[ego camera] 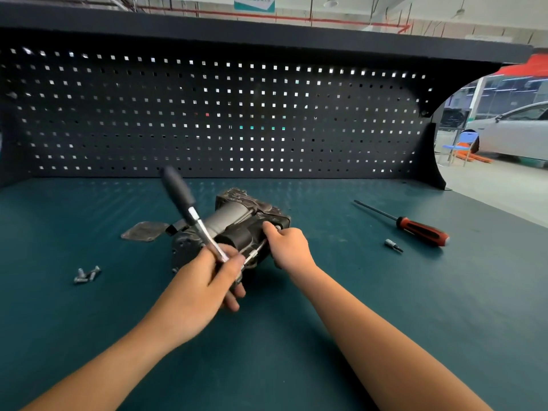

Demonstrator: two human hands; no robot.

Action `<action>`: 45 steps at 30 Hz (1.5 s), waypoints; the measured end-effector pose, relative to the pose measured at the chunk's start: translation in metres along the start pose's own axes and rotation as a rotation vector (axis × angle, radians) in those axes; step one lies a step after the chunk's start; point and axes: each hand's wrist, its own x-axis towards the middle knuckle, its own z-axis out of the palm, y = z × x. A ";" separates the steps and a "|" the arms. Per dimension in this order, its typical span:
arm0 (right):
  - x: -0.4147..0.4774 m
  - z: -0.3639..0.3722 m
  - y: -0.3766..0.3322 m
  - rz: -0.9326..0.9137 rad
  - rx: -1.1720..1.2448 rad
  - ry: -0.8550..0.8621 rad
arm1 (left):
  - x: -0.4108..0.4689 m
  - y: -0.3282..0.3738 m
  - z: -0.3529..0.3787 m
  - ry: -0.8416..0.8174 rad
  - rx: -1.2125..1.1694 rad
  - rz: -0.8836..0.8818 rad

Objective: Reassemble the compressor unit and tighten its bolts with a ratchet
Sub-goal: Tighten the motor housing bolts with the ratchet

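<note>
Gripping ratchet (198, 220) in left hand (204, 280), clasping compressor (234, 215) with right hand (289, 247): keep extension (256, 251) square, unit braced, before swinging.

Tools on my bench, a teal rubber workbench mat (326, 336) backed by a black perforated steel pegboard (207, 114).
A red-and-black-handled screwdriver (406, 223) lies to my right, a small silver bit socket (393, 244) near its handle; a white car (513, 134) stands beyond.

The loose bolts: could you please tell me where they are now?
In the head view, the loose bolts lie on the green bench at the left, apart from the compressor and left of the left hand.
</note>
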 end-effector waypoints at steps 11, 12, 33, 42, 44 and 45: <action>-0.002 0.001 -0.003 0.004 0.027 0.001 | -0.008 -0.006 -0.005 0.116 0.906 0.747; -0.002 0.002 -0.004 0.000 0.018 -0.006 | -0.008 -0.004 -0.005 0.132 0.886 0.705; -0.003 0.000 0.008 -0.044 -0.034 0.015 | -0.010 0.003 -0.001 0.007 0.818 0.208; 0.001 0.002 0.004 -0.010 -0.046 0.012 | -0.010 -0.003 -0.003 0.154 0.923 0.463; -0.001 0.003 0.003 -0.011 -0.041 -0.006 | -0.009 -0.001 -0.003 0.146 0.916 0.401; -0.001 0.002 0.003 -0.018 -0.041 -0.013 | -0.009 -0.001 -0.002 0.140 0.859 0.339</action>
